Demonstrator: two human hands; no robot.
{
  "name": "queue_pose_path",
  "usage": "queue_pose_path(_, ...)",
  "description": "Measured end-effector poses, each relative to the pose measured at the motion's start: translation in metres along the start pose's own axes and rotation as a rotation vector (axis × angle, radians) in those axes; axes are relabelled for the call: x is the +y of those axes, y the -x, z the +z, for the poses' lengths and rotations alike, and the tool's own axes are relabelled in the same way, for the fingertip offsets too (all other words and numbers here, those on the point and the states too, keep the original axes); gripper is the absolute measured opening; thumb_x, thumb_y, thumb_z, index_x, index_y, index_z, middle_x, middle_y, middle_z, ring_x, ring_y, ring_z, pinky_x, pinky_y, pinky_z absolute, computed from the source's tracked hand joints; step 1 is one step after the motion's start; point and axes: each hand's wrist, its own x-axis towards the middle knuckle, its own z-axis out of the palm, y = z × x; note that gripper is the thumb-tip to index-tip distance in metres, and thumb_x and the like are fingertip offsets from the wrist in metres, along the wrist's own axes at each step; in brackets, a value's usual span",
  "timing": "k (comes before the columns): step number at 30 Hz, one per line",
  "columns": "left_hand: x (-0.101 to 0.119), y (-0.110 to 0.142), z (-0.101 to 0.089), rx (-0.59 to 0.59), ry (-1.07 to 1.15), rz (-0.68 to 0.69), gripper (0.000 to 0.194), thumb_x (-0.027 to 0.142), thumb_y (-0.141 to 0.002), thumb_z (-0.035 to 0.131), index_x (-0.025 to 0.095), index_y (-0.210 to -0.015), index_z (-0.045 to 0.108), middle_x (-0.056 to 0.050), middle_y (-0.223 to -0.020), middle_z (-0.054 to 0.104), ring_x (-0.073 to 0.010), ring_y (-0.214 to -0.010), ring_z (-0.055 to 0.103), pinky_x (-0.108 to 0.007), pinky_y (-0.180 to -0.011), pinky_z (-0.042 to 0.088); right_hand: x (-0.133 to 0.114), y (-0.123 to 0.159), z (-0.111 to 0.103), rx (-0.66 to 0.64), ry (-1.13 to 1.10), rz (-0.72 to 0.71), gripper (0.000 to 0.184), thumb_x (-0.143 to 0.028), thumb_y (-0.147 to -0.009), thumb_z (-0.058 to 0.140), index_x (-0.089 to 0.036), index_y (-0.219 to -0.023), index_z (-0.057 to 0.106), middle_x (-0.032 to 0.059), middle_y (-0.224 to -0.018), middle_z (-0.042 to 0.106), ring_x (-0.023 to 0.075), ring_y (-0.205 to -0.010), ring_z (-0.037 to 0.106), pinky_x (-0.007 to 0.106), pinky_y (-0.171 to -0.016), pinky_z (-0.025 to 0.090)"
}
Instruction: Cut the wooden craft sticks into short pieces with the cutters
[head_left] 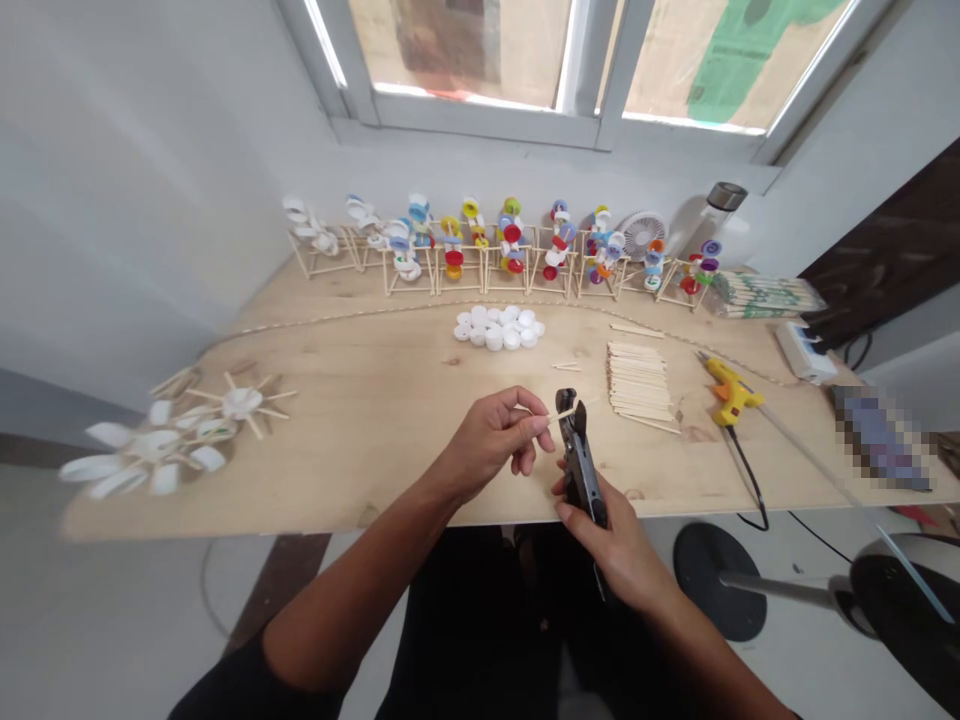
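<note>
Between the thumb and fingertips of my left hand [510, 430] is a thin wooden stick [559, 415], its far end between the jaws of black hand shears [579, 462]. My right hand [611, 535] is wrapped round the handles of the shears, near the table's front edge. The jaws stand apart around the stick, which looks whole. Beyond my hands lie a few short stick pieces [566, 366] and a cluster of white bottle caps [499, 328]. To the right is a pile of wooden sticks [639, 385].
A yellow glue gun [727, 390] with a cord lies at right. White wheel-like stick pieces [154, 447] sit at left. Several stick frames with coloured caps [454, 250] line the wall, beside a small fan [643, 235], a bottle [716, 215] and packaged sticks [769, 295].
</note>
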Motion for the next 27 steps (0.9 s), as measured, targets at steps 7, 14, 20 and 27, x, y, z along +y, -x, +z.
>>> queue_pose_path(7,-0.002,-0.007,0.001,-0.006,-0.059,-0.007,0.019,0.028,-0.074,0.060,0.014,-0.079,0.048,0.001,-0.061,0.061,-0.0044,-0.037,0.048,-0.016,-0.037,0.033,-0.001,-0.001,0.002,-0.015,0.058,0.003,0.018,-0.025,-0.077,0.054,-0.019,-0.093,0.057,0.0029,-0.083,0.062,0.0235,-0.093,0.057,0.032,-0.077,0.044)
queue_pose_path(14,-0.003,-0.010,0.001,-0.007,-0.095,-0.020,0.018,0.028,-0.074,0.060,0.014,-0.079,0.049,0.001,-0.060,0.061,-0.0046,-0.036,0.048,-0.016,-0.035,0.033,0.001,-0.003,0.003,-0.005,0.068,-0.012,0.010,-0.024,-0.078,0.052,-0.020,-0.086,0.057,0.0004,-0.071,0.057,0.0227,-0.088,0.056,0.032,-0.076,0.042)
queue_pose_path(20,-0.004,-0.012,0.000,-0.013,-0.113,-0.018,0.018,0.028,-0.075,0.059,0.013,-0.078,0.048,0.000,-0.060,0.061,-0.0047,-0.036,0.048,-0.015,-0.035,0.032,0.003,-0.004,0.004,0.024,0.086,-0.007,0.018,-0.027,-0.079,0.051,-0.017,-0.092,0.058,-0.0004,-0.073,0.057,0.0157,-0.067,0.052,0.027,-0.066,0.042)
queue_pose_path(27,-0.002,-0.013,0.001,-0.010,-0.128,-0.025,0.019,0.029,-0.074,0.059,0.014,-0.078,0.048,0.001,-0.060,0.061,-0.0048,-0.035,0.047,-0.015,-0.034,0.032,0.006,-0.006,0.004,0.060,0.123,0.022,0.031,-0.028,-0.078,0.052,-0.014,-0.105,0.058,0.0021,-0.080,0.061,0.0151,-0.067,0.053,0.026,-0.063,0.042)
